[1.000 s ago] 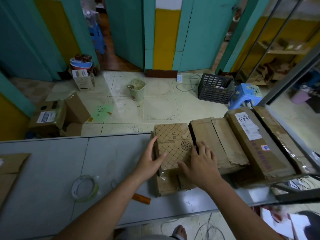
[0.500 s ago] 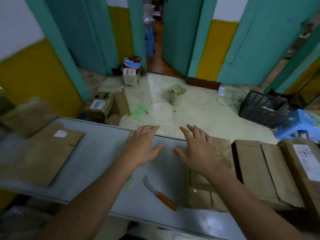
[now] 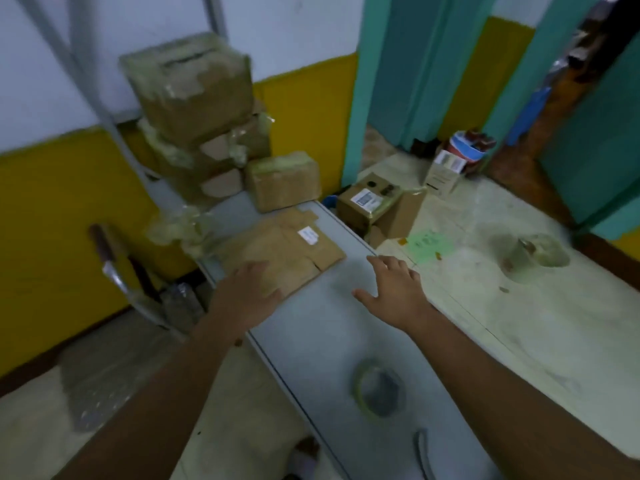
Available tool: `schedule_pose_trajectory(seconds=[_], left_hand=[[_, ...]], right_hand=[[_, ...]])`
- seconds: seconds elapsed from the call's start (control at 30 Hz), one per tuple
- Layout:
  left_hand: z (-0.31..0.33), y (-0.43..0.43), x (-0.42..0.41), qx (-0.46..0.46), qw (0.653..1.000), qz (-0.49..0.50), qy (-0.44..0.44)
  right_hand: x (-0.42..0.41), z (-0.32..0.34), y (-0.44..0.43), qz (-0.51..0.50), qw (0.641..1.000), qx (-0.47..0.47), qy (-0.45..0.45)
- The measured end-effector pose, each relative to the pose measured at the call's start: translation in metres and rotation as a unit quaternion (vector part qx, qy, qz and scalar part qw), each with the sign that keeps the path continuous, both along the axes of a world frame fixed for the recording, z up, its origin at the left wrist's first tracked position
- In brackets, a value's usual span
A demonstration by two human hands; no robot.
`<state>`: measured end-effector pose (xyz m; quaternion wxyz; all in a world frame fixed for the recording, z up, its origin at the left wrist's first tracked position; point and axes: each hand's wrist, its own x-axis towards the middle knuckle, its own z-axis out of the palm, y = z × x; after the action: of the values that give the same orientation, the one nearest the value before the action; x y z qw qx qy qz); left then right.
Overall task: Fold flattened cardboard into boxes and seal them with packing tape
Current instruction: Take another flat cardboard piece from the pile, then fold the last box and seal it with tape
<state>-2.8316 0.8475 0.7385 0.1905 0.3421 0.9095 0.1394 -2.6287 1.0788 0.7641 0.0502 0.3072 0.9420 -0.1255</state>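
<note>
A flattened brown cardboard sheet (image 3: 291, 251) with a small white label lies on the grey table (image 3: 332, 327). My left hand (image 3: 247, 292) reaches over its near corner with fingers stretched out; the blur hides whether it touches. My right hand (image 3: 394, 289) hovers open over the bare table to the right of the sheet, fingers spread. A roll of clear packing tape (image 3: 379, 389) lies flat on the table closer to me. The tip of a knife blade (image 3: 420, 452) shows at the bottom edge.
Several taped boxes (image 3: 194, 98) are stacked at the table's far end, with a smaller sealed box (image 3: 284, 181) beside them. Crumpled clear plastic (image 3: 180, 226) lies left of the sheet. On the floor stand an open carton (image 3: 377, 206), a bucket (image 3: 533, 258) and a metal chair (image 3: 117, 271).
My view has swung left, away from the finished boxes on the right. Both hands have left those boxes and now reach toward the flattened cardboard sheet.
</note>
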Motion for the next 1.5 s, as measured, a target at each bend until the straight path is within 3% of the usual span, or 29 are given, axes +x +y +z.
schedule_pose_trajectory(seconds=[0.17,0.4,0.5,0.63,0.8,1.07,1.27,1.33,1.5], left_hand=[[-0.052,-0.023,-0.049,0.038,0.984,0.13,-0.116],[-0.111,-0.012,-0.076,0.158,0.935,0.271,-0.165],[-0.119,-0.001,-0.079,0.252,0.891,0.317,-0.203],[-0.121,0.01,-0.077,0.288,0.829,0.403,-0.258],[-0.11,0.014,-0.067,0.371,0.733,0.466,-0.328],[-0.061,0.014,-0.031,0.456,0.688,0.38,-0.417],[-0.02,0.045,0.026,0.454,0.611,0.28,-0.585],[-0.005,0.059,0.049,0.429,0.616,0.243,-0.615],[0.03,0.096,0.123,0.341,0.666,0.122,-0.652]], right_hand=[[-0.097,-0.054,0.017,-0.012,0.997,-0.073,-0.025],[-0.191,-0.108,0.039,-0.109,0.983,-0.144,-0.039],[-0.21,-0.121,0.049,-0.118,0.984,-0.13,-0.005],[-0.22,-0.129,0.052,-0.126,0.981,-0.149,0.018],[-0.206,-0.125,0.052,-0.156,0.955,-0.242,0.074],[-0.122,-0.072,0.032,-0.208,0.917,-0.266,0.211],[0.002,-0.011,0.009,-0.291,0.85,-0.292,0.327],[0.047,0.005,0.0,-0.315,0.832,-0.291,0.351],[0.16,0.036,-0.034,-0.368,0.785,-0.273,0.416]])
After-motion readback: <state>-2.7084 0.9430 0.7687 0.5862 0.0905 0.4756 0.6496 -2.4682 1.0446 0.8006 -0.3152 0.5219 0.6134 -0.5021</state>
